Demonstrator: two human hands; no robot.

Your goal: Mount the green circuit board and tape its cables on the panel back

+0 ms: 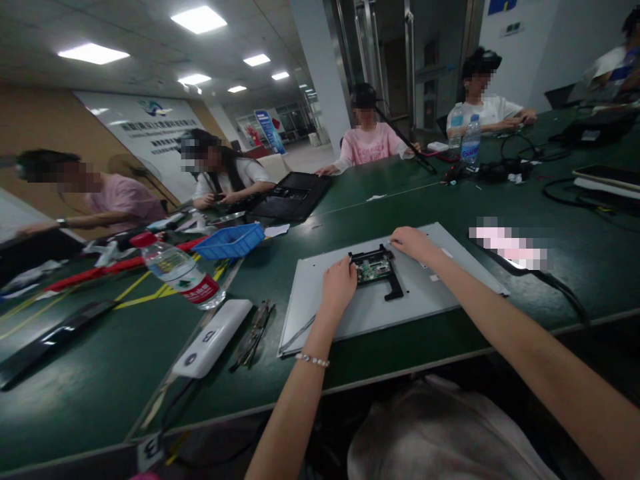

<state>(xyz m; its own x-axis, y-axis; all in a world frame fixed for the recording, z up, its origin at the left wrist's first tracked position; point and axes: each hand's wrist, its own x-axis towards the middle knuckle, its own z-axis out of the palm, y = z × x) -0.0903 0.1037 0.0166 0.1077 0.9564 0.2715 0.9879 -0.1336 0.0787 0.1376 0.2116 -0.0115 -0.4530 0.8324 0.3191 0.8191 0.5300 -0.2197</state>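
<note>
A flat grey panel [320,320], like the back of a screen, lies on the table in front of me. On it sits a black plastic frame [394,288] around a green circuit board [375,269]. My left hand [340,285] has its fingers curled on the frame's left side, and a cable runs out under that wrist. At the panel's far edge, just right of the frame, my right hand [414,245] is closed with its fingertips together. Whatever those fingertips hold is too small to make out.
Left of the panel are folded glasses [253,335], a white power bank [215,338], a water bottle [177,270] and a blue tray [231,241]. A phone-like device [507,248] with a cable lies right. Several people work around the green table [420,200].
</note>
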